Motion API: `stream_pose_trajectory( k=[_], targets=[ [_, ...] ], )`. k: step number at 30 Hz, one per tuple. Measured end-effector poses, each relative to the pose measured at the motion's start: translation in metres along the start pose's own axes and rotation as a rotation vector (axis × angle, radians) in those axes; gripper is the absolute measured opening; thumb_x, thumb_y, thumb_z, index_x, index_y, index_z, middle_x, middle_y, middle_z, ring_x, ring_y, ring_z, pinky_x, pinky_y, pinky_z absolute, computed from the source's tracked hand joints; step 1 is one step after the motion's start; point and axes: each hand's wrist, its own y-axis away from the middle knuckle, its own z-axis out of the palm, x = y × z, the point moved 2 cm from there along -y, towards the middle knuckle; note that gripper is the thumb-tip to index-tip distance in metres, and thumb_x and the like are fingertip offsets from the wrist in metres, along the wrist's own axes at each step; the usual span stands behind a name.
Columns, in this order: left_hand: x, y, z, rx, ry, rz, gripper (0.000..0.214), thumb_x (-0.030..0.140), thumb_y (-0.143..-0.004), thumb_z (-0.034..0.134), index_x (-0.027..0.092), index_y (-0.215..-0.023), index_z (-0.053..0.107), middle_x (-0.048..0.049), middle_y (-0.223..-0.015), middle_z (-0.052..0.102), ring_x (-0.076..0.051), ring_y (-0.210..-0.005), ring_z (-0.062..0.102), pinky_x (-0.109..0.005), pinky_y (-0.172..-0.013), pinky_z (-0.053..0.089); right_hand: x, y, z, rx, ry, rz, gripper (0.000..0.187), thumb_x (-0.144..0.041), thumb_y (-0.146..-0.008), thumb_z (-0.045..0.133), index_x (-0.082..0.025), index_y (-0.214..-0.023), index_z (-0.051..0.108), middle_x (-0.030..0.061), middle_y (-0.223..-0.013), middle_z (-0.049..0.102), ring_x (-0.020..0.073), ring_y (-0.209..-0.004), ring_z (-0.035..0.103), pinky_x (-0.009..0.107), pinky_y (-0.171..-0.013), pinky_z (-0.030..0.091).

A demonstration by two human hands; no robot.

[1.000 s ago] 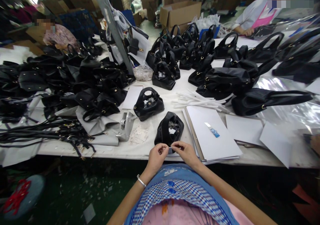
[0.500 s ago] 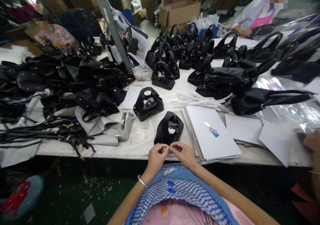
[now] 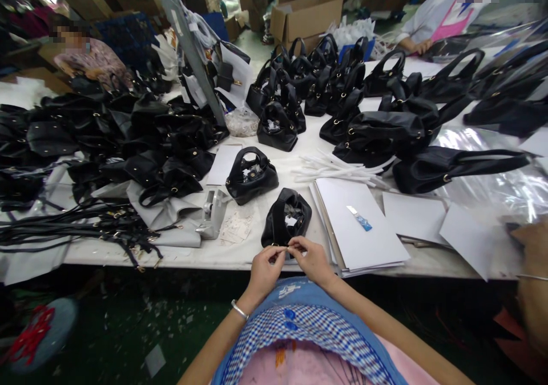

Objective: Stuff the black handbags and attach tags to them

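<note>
A small black handbag [image 3: 285,219] stands at the table's front edge, its handle up and white paper showing inside. Just in front of it, my left hand [image 3: 268,266] is closed in a pinch, thumb against forefinger. My right hand [image 3: 311,259] pinches too, its fingertips meeting those of the left at the near side of the bag. Whatever lies between the fingertips is too small to name. A second black handbag [image 3: 252,178] sits behind and to the left, upright.
Right of my hands lies a stack of white sheets [image 3: 363,242] with a blue-handled cutter [image 3: 359,218] on it. A grey tape dispenser [image 3: 213,217], black straps [image 3: 107,228] and piled bags [image 3: 128,134] are leftward. A co-worker's arm [image 3: 535,276] is at the right edge.
My right hand's fingers have lifted slightly and shifted over the left fingertips. The view has moved a little. The co-worker's arm at right reaches further into view.
</note>
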Motion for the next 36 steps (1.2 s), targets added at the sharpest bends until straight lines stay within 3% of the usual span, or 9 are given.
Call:
stream_pose_trajectory(
  k=[7,15,19,23,26,29,32,34,36],
  targets=[
    [-0.038,0.003,-0.008,0.188,0.214,-0.318,0.039,0.039,-0.086,0.054,0.017,-0.117,0.059,-0.0081,-0.097,0.067,-0.018,-0.079,0.064,-0.029,-0.068,0.055,0.036,0.011,0.009,-0.115,0.158,0.090,0.023,-0.029,-0.084,0.057,-0.021,-0.099,0.072,0.0065,-0.096,0.074,0.0222,-0.085,0.068,0.034,-0.081,0.051],
    [-0.072,-0.005,-0.008,0.076,0.078,-0.224,0.023,0.025,-0.078,0.061,0.017,-0.100,0.060,-0.0068,-0.105,0.062,-0.016,-0.083,0.065,-0.033,-0.083,0.052,0.037,0.012,0.038,-0.216,0.487,0.072,0.031,-0.023,-0.087,0.055,-0.024,-0.116,0.064,0.0073,-0.108,0.071,0.0229,-0.099,0.065,0.030,-0.083,0.048],
    [-0.062,-0.010,-0.018,0.006,0.087,-0.237,0.027,0.030,-0.081,0.061,0.017,-0.104,0.060,-0.0084,-0.106,0.063,-0.017,-0.086,0.065,-0.031,-0.080,0.052,0.027,0.018,0.028,-0.249,0.586,0.084,0.019,-0.023,-0.090,0.050,-0.025,-0.100,0.067,0.0046,-0.096,0.071,0.0195,-0.090,0.065,0.025,-0.072,0.044],
    [-0.035,-0.023,-0.026,0.006,0.058,-0.110,0.042,0.037,-0.084,0.059,0.020,-0.122,0.055,-0.0110,-0.117,0.060,-0.016,-0.084,0.064,-0.026,-0.067,0.051,0.016,0.032,0.005,-0.127,0.558,0.204,0.020,-0.023,-0.093,0.043,-0.023,-0.104,0.060,0.0039,-0.091,0.070,0.0180,-0.076,0.065,0.025,-0.065,0.042],
    [-0.019,-0.045,-0.022,-0.054,0.094,-0.066,0.056,0.039,-0.084,0.059,0.023,-0.136,0.044,-0.0100,-0.117,0.062,-0.012,-0.069,0.062,-0.025,-0.063,0.049,0.002,0.037,-0.008,-0.050,0.520,0.252,0.022,-0.024,-0.095,0.039,-0.023,-0.107,0.057,0.0021,-0.078,0.069,0.0183,-0.068,0.065,0.025,-0.062,0.043],
    [-0.012,-0.071,-0.016,-0.096,0.031,-0.052,0.062,0.044,-0.081,0.063,0.021,-0.135,0.045,-0.0032,-0.088,0.068,-0.011,-0.052,0.055,-0.024,-0.054,0.043,-0.017,0.032,-0.016,0.072,0.567,0.126,0.027,-0.019,-0.095,0.037,-0.023,-0.110,0.059,0.0062,-0.095,0.070,0.0201,-0.086,0.066,0.027,-0.074,0.048],
    [-0.009,-0.090,-0.015,-0.169,-0.082,0.091,0.037,0.049,-0.079,0.062,0.018,-0.100,0.065,0.0034,-0.059,0.056,-0.013,-0.051,0.050,-0.024,-0.052,0.036,-0.033,0.018,-0.017,0.160,0.639,-0.063,0.032,-0.015,-0.095,0.037,-0.023,-0.115,0.060,0.0090,-0.113,0.067,0.0209,-0.105,0.062,0.031,-0.090,0.047],
    [-0.009,-0.100,-0.021,-0.249,-0.077,0.191,0.029,0.046,-0.083,0.058,0.018,-0.085,0.064,0.0025,-0.062,0.056,-0.014,-0.058,0.052,-0.024,-0.055,0.036,-0.038,0.007,-0.016,0.185,0.663,-0.215,0.032,-0.013,-0.095,0.038,-0.022,-0.115,0.062,0.0093,-0.113,0.067,0.0201,-0.106,0.061,0.032,-0.093,0.048],
    [-0.013,-0.108,-0.030,-0.346,-0.036,0.242,0.025,0.042,-0.086,0.054,0.018,-0.086,0.063,0.0002,-0.073,0.061,-0.016,-0.067,0.055,-0.025,-0.062,0.040,-0.040,-0.004,-0.016,0.183,0.680,-0.372,0.030,-0.012,-0.095,0.039,-0.020,-0.111,0.064,0.0089,-0.108,0.069,0.0186,-0.102,0.063,0.032,-0.091,0.050]
  ],
)
